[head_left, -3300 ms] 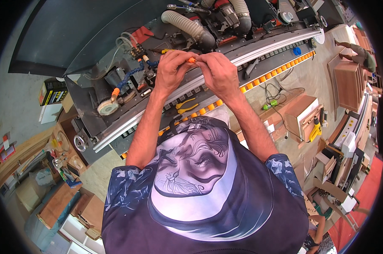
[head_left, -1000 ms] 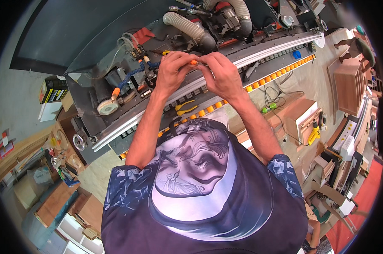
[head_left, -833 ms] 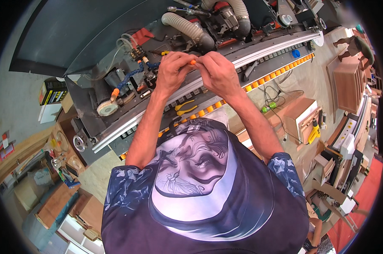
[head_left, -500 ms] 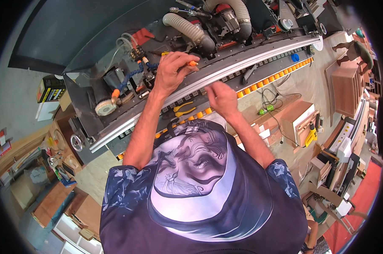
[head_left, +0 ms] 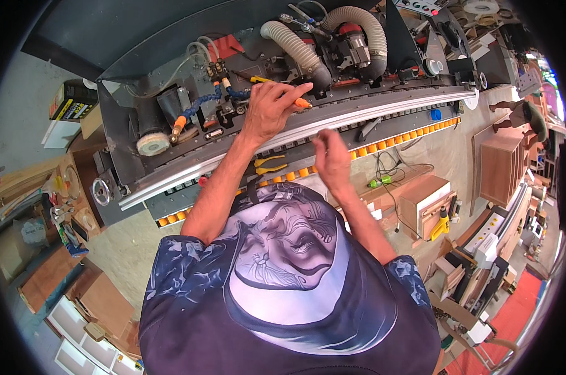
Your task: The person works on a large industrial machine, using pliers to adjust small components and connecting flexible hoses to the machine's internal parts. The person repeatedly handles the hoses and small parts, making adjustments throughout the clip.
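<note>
My left hand (head_left: 269, 114) reaches over the silver guide rail (head_left: 370, 111) into the dark machine. Its fingers are bent round a blue jointed hose (head_left: 238, 94), whose orange nozzle (head_left: 303, 103) pokes out to the right of the fingers. Much of the hose is hidden beneath the hand. My right hand (head_left: 334, 161) is on the near side of the rail, fingers curled and thumb raised; whether anything is in it I cannot make out. Yellow-handled pliers (head_left: 270, 165) lie between my forearms on the machine's front ledge.
Ribbed suction hoses (head_left: 292, 44) run to motors at the back. A second blue hose with an orange nozzle (head_left: 180, 125) stands by a round buffing wheel (head_left: 153, 144). Orange rollers (head_left: 383, 145) line the front edge. A blue cap (head_left: 435, 115) lies at the right.
The view has shifted, so the machine sits a little further right. My left index finger is straighter above the orange nozzle. My right hand is slightly lower, its thumb now standing up.
</note>
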